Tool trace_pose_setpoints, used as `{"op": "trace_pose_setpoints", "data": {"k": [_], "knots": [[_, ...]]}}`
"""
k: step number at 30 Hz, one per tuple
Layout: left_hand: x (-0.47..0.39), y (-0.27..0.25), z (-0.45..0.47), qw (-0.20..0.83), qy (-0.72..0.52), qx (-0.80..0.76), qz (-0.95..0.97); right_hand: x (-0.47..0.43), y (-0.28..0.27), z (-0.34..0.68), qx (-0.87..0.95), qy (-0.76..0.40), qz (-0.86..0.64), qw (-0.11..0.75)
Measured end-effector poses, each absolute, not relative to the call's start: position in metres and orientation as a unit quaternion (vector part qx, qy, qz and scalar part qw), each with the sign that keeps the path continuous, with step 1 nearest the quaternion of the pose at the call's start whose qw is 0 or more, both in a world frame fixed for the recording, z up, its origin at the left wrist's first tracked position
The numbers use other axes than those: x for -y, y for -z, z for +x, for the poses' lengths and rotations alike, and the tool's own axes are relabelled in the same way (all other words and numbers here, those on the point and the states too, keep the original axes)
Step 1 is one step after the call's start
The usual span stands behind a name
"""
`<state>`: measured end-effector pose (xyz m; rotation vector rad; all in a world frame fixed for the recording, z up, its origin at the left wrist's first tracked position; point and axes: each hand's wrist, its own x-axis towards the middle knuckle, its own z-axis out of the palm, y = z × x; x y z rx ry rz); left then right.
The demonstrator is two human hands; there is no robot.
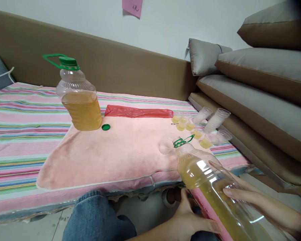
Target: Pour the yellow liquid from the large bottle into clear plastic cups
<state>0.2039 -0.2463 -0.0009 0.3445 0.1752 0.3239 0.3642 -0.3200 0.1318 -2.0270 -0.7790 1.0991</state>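
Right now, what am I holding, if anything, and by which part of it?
A large clear plastic bottle of yellow liquid, by its body: the left hand at the pink label, the right hand on the opposite side.

The bottle (208,174) runs past the bottom edge, its base out of sight, and hides some fingers of the left hand (188,221). Whether its mouth touches the faint cup (165,146) is unclear. The print (175,124) is too small to read. Edges crop the note (134,6) and cushions (263,63).
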Motion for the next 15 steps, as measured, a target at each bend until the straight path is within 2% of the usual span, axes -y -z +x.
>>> {"op": "trace_pose_setpoints", "data": {"k": [15], "knots": [[0.2424,-0.0039,0.2044,0.962,-0.145,-0.114,0.203,0.3129,-0.1380,0.3595,0.288,-0.427,-0.780,0.354]]}}
